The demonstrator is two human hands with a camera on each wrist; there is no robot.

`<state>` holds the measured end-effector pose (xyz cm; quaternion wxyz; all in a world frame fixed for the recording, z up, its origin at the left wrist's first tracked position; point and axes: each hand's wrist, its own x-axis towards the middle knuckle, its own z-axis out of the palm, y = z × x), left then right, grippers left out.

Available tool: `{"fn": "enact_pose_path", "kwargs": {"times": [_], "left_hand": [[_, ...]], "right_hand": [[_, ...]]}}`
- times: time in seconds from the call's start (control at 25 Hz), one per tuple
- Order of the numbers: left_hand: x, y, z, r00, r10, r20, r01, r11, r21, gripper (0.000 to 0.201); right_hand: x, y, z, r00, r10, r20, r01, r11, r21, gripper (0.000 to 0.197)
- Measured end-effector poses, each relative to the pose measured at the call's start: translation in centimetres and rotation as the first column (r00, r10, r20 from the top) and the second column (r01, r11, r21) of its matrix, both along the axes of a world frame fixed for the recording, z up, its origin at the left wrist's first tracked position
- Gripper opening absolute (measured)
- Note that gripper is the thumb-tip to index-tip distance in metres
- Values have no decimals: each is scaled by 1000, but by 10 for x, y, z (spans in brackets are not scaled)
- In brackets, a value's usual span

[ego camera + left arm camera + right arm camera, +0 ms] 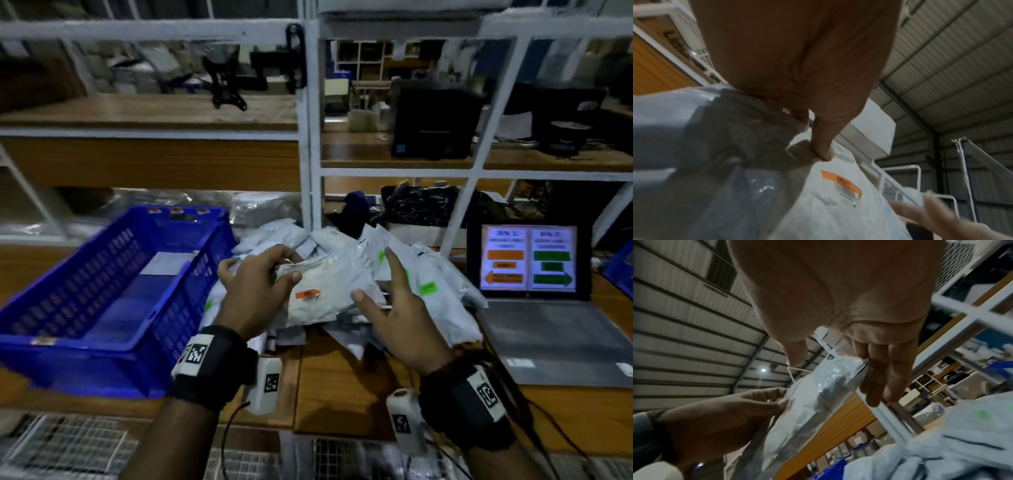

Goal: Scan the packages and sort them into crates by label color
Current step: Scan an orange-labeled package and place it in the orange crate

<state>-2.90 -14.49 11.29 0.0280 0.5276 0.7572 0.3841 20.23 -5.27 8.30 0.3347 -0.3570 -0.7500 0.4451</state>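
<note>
**Left hand pinches orange-label package above the pile, right hand spread beside it**

Nearest: both wrists in black straps with white marker tags, white camera pods under them. Wire mesh at the bottom edge, below the wooden table [342, 383].

Left hand [255, 291] pinches the upper left edge of a white crinkled plastic mailer package [325, 291], thumb on top, fingers curled behind; left wrist view shows the thumb tip pressed into the package edge. Package is held up off the table, over the heap. Small orange barcode label [307, 295] faces up, near the left hand.

Right hand [397, 315] is spread, fingers straight and apart, at the package's right edge. Right wrist view shows the fingers [884, 382] lying flat along the package end, touching it, not curled round it.

Behind and under the hands: pile of white plastic mailer packages [428, 274] on the table, several with green labels showing.

Left: blue perforated plastic crate [102, 284], tilted, one flat white package inside it, orange stickers on the rim.

Right: open grey laptop [534, 291], screen split into an orange panel with a left arrow and a green panel with a right arrow.

Far: white metal shelving frame [310, 137] with wooden shelves, black boxy device on the right shelf, blurred.
</note>
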Motion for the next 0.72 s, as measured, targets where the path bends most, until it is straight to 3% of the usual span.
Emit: {"fn": "enact_pose_path", "kwargs": {"times": [0.12,0.2,0.32,0.4,0.52,0.64,0.72], "left_hand": [[-68,-24,20,1000,5,15,-5,1000,-1,11],[-124,-33,30,1000,14,-3,-14,1000,9,13],[-221,-41,32,1000,2,-20,-2,1000,18,13],[-284,-42,33,999,9,-33,-9,1000,1,14],[-379,-36,25,997,43,59,-41,998,-40,17],[-454,-15,7,992,83,94,-79,996,-43,17],[-491,7,-11,992,101,80,-90,987,-129,24]], "right_hand": [[-73,-16,14,999,33,0,-33,998,61,98],[-126,-24,20,999,35,-19,-33,995,95,92],[-224,-29,13,997,22,-72,-18,998,61,55],[-293,-27,5,994,-12,-109,7,999,-43,34],[-393,-19,-8,987,-111,-114,88,977,-194,31],[-471,-4,-14,980,-195,-37,180,953,-244,32],[-514,14,-23,969,-235,73,246,931,-271,35]]}}
